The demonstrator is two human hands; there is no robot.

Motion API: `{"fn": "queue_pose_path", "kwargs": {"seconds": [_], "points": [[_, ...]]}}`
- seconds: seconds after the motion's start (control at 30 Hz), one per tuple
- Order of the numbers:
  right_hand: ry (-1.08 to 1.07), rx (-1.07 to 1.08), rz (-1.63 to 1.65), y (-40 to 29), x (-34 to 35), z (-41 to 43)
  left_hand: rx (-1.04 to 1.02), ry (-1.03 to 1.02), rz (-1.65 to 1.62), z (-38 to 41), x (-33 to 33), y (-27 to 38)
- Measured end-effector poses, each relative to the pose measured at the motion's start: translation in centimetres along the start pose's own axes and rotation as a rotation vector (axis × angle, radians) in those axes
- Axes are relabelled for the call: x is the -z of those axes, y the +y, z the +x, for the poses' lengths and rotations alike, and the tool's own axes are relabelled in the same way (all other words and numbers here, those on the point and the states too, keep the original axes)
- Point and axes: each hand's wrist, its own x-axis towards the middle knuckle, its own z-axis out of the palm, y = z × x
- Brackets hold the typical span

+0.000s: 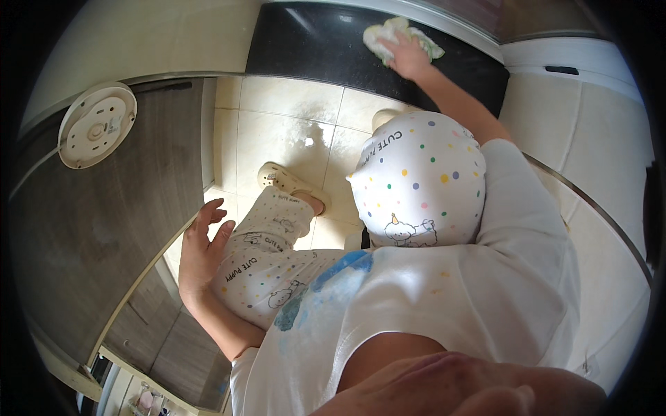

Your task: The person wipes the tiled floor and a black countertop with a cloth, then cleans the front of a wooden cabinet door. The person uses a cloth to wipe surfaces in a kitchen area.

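Note:
My right hand (409, 56) reaches forward and rests on a white cloth with yellow-green edging (385, 39), its fingers spread over the fabric. The bunched cloth lies against a glossy black stone slab (312, 47) at the foot of a white frame. Beside my bent left leg, my left hand (202, 252) hangs in the air with its fingers loosely apart and nothing in it. It is near the edge of a dark wood-grain surface (156, 171).
A round cream plastic base with a cord (96, 127) sits on the wood-grain surface. Wet marks (312, 138) show on the beige floor tiles (276, 99). My foot wears a beige clog (281, 179). To the right stands a pale tiled wall (598, 135).

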Motion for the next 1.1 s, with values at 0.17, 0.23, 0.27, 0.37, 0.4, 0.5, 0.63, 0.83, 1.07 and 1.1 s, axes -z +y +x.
{"fn": "queue_pose_path", "kwargs": {"seconds": [0.17,0.23,0.27,0.37,0.4,0.5,0.63,0.83,1.07,1.1], "points": [[-0.131,0.023,0.189,-2.9,-0.9,-9.6,-0.026,-0.006,-0.018,0.1,0.0,0.2],[-0.08,0.051,0.108,-0.7,-2.4,-14.5,-0.024,-0.03,-0.017,0.4,0.1,0.5],[-0.057,0.066,0.069,0.0,-2.9,-16.2,-0.021,-0.044,-0.017,0.6,0.1,0.5],[-0.319,-0.098,-0.126,-0.6,2.3,-15.0,0.029,-0.043,0.026,-0.1,-0.4,-0.5],[-0.242,-0.097,-0.094,-0.1,2.9,-14.4,0.033,-0.045,0.01,0.0,-0.4,-0.5],[-0.118,-0.181,-0.103,3.3,1.1,-9.8,0.027,-0.055,-0.012,0.4,-0.3,-0.2],[-0.094,-0.326,-0.021,5.1,0.4,-1.5,0.002,-0.056,0.009,0.6,0.1,0.7],[-0.138,-0.176,0.024,1.7,2.1,-6.7,-0.017,-0.025,0.017,0.7,0.1,0.9],[-0.225,-0.272,-0.074,2.1,1.7,-16.4,0.001,-0.022,-0.015,0.5,-0.3,-0.2],[-0.221,-0.269,-0.09,3.8,1.8,-16.8,0.013,-0.024,-0.011,0.5,-0.4,-0.5]]}}
